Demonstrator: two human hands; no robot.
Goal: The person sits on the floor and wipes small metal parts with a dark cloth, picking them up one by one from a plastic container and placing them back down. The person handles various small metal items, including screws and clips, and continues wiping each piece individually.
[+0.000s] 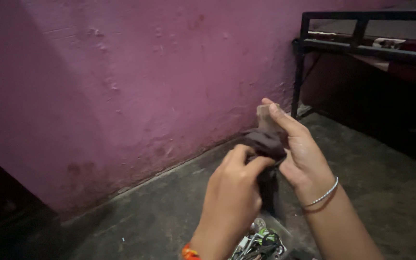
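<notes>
Two hands hold a dark cloth (266,144) up by the pink wall (121,82). Left hand (232,197) fingers pinch it shut. Right hand (299,149) fingers press a small brown piece (264,115) on top.

Two bare forearms, no sleeves. Right hand (300,155) wears a thin silver chain bracelet (322,195) at the wrist; left hand (231,197) has an orange-red band (189,253) at its wrist.
</notes>
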